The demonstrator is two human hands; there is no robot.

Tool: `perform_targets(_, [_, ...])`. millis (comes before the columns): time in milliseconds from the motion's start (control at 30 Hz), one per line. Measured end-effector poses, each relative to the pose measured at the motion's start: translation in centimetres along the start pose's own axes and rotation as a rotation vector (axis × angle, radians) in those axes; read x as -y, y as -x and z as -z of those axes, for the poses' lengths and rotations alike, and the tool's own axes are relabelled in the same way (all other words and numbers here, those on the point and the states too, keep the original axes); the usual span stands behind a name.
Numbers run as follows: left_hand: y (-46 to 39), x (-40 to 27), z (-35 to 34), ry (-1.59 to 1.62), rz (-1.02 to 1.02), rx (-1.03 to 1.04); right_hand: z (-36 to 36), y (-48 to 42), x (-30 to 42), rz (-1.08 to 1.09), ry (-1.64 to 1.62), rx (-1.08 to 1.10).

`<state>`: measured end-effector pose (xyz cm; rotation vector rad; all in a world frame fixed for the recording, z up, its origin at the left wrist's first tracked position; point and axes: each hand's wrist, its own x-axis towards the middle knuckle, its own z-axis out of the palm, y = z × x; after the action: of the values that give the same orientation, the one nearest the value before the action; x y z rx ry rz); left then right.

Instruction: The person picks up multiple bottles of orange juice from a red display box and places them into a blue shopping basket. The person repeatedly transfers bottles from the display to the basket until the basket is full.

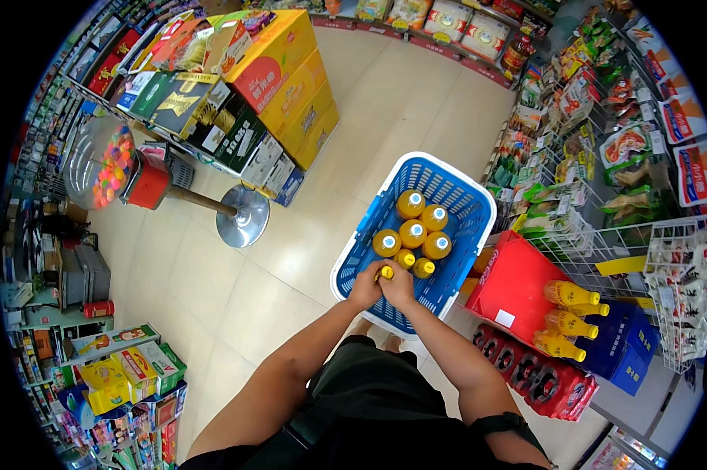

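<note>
Both of my hands are together over the near end of a blue plastic shopping basket with a white rim (488,202). Between them is a yellow-capped bottle (387,272), its body mostly hidden by my fingers. My left hand (365,289) grips it from the left, and my right hand (398,288) closes on it from the right. Just beyond my fingers, two more yellow-capped bottles (424,268) stand in the basket. Farther in are several orange drink bottles with white caps (413,233), upright and close together.
On the right, several yellow-capped bottles (565,322) lie on a red carton (515,276), beside shrink-wrapped red drink packs (535,373). Wire racks (618,235) hold packaged snacks. To the left are a gumball machine (145,179), stacked yellow cartons (295,88) and a display of boxed goods (133,376).
</note>
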<state>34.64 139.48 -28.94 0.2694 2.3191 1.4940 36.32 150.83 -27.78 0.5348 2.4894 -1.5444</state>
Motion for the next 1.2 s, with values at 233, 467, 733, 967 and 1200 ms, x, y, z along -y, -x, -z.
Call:
perform_targets(233, [-1.5, 3.1, 0.3, -0.018, 0.057, 0.138, -3.0, -1.2, -2.2, -0.036, -0.033, -0.062])
perform_targets(467, [-1.8, 5.4, -0.4, -0.021, 0.101, 0.159, -4.0, -2.0, -4.1, 0.078, -0.006, -0.092])
perform_targets(733, [-1.5, 0.7, -0.4, -0.160, 0.043, 0.111, -0.8, -1.7, -2.6, 0.001, -0.037, 0.026])
perform_targets(967, [-5.3, -9.6, -4.8, 0.032, -0.169, 0.213, 9.0, -1.0, -3.7, 0.035, -0.360, -0.239])
perform_targets(1200, [-4.7, -19.8, -16.1, 0.057, -0.325, 0.554, 26.0, 7.7, -5.7, 0.088, -0.336, -0.851])
